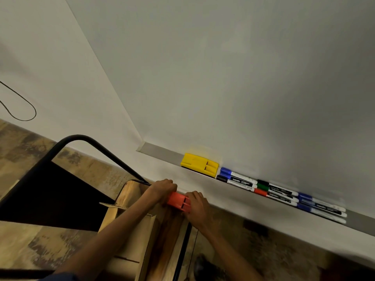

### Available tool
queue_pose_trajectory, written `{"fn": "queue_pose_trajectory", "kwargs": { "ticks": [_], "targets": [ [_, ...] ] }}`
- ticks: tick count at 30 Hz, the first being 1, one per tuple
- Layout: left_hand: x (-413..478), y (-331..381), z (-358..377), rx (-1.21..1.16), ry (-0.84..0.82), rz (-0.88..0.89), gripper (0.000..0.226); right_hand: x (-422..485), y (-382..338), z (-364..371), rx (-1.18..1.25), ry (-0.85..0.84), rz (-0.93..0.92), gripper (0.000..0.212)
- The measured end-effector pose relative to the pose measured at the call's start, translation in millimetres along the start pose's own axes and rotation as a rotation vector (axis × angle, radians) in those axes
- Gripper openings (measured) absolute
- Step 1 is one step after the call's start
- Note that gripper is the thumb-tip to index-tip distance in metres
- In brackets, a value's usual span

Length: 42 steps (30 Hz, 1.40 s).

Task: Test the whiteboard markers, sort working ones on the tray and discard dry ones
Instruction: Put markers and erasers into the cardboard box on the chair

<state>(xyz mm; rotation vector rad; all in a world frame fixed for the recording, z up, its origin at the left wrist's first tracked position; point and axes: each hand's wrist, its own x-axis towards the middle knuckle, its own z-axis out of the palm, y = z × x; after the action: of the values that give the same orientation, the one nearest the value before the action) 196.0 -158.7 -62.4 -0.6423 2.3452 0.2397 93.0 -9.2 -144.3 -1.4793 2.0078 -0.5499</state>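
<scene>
one orange eraser (179,201) is clamped between two grips over the wooden desk (168,240): left grip (162,189) curled on one end, right grip (195,205) on the other. the whiteboard tray (158,152) holds one yellow eraser (199,164) and seemingly nine markers (274,194): five blue, two black, one green, one red.

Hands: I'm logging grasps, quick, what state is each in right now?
Left hand: fingers curled round one end of the orange eraser.
Right hand: holds the eraser's other end.
</scene>
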Motion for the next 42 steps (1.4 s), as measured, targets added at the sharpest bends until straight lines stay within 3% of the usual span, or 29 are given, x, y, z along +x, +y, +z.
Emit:
{"fn": "queue_pose_trajectory", "kwargs": {
  "ticks": [4,10,15,21,27,34,39,42],
  "targets": [
    [-3,7,-2,-0.014,0.097,0.011,0.042,-9,0,-9,0.086,0.093,-0.008,0.045],
    [-14,39,-23,-0.069,0.359,0.132,0.063,-44,20,-66,0.157,0.252,0.031,0.060],
    [-11,106,-50,-0.208,0.651,0.226,0.059,-87,66,-129,0.088,0.397,0.050,0.068],
    [9,218,-81,-0.248,0.819,0.415,0.050,-154,136,-204,0.052,0.512,0.133,0.065],
    [39,337,-100,-0.288,0.846,0.519,0.047,-229,214,-260,0.029,0.649,0.188,0.060],
    [75,457,-105,-0.317,0.797,0.485,0.040,-284,304,-300,-0.023,0.685,0.214,0.047],
    [97,523,-101,-0.238,0.789,0.472,0.061,-304,371,-324,-0.050,0.644,0.237,0.041],
    [109,546,-95,-0.253,0.761,0.441,0.063,-304,394,-331,-0.057,0.624,0.226,0.040]
  ]
}}
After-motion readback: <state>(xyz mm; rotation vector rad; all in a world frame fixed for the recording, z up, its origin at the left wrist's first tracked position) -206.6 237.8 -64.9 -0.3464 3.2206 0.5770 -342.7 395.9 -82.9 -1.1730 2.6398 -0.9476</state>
